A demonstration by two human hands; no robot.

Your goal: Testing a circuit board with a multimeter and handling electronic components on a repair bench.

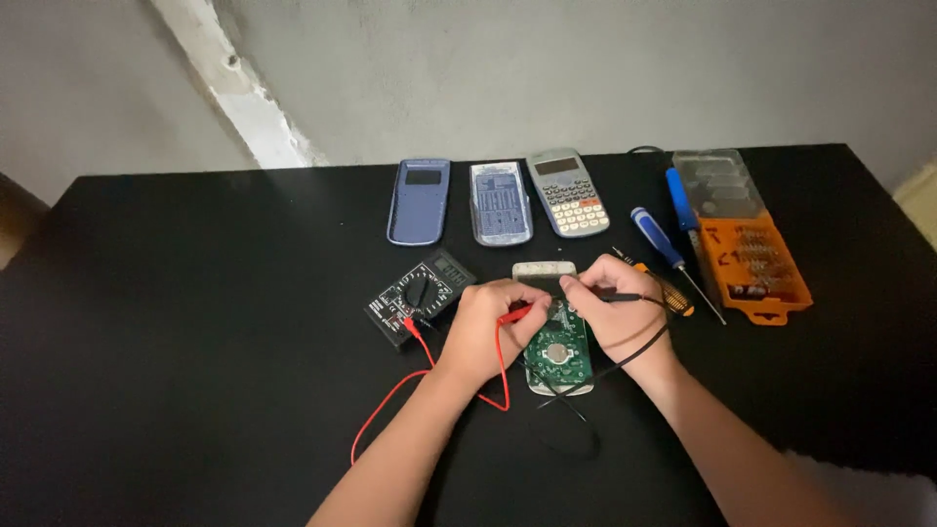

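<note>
Currently, the red probe (515, 313) was pinched in the left hand (485, 327) and the black probe (617, 295) in the right hand (615, 312), both tips held over the opened calculator (558, 359) at table (195, 293) centre. The black multimeter (420, 296) was lying just left, leads attached. Three calculator parts were laid behind.
</note>
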